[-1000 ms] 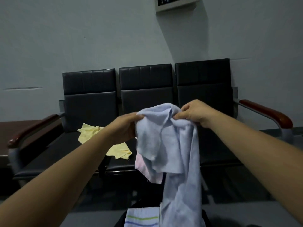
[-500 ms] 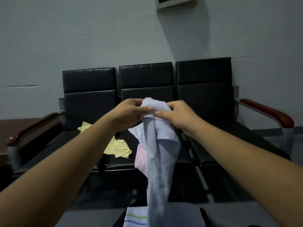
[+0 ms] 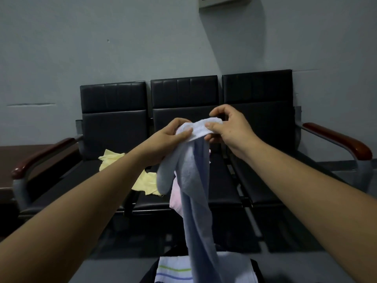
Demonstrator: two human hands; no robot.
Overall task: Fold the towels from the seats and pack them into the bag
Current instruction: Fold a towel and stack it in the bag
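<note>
In the head view I see both arms stretched forward, in front of the black padded three-seat bench point(image 3: 114, 123) that stands against the grey wall point(image 3: 102, 48). The left hand point(image 3: 173, 133) pinches the top edge of the light blue terry towel point(image 3: 193, 180) between thumb and fingers. The right hand point(image 3: 228, 127) pinches the same edge just beside it, with the thumb on the near side of the cloth and the other fingers curled behind. So both hands are closed on this towel, and the short piece of edge between them is bunched. The rest of the towel hangs down long and narrow in front of the middle seat, and its lower end goes down over the black bag point(image 3: 257, 270) at the bottom of the view. I cannot tell if the end touches the bag.

In the open bag lies a white folded towel with green and blue stripes point(image 3: 173, 270). A crumpled pale yellow towel point(image 3: 142, 180) lies on the left seat, partly hidden by the left forearm. A pale pink towel point(image 3: 176, 199) lies at the front of the middle seat, mostly behind the blue one. The right seat carries no cloth that I can see.

The bench has a brown wooden armrest point(image 3: 336, 137) at each end. A dark brown table point(image 3: 12, 160) stands at the left.
</note>
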